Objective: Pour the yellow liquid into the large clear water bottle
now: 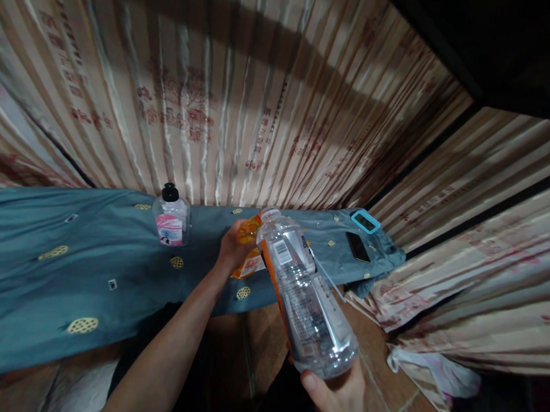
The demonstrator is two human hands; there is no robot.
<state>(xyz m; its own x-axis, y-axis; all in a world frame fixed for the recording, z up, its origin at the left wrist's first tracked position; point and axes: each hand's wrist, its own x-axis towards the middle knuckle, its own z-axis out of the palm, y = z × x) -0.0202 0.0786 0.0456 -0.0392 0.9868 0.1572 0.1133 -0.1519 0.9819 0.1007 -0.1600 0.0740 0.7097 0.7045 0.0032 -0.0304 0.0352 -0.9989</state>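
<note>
My right hand (338,393) is wrapped around the base of a large clear plastic bottle (313,308) with a barcode and orange on its label. This bottle slants up and to the left, its neck end beside an orange see-through bottle (250,263). Around the upper part of the orange bottle my left hand (235,247) is closed, and the bottle's lower part rests on or just above the blue cloth. Whether the two bottle mouths touch I cannot make out. The clear bottle hides part of the orange one.
A clear pump bottle (170,221) with a black top and pink label stands left on the blue pineapple-print cloth (114,240). A black phone (358,247) and a light-blue-framed device (365,221) lie at the right end. Patterned curtains (244,104) hang behind. A white plastic bag (442,371) is at lower right.
</note>
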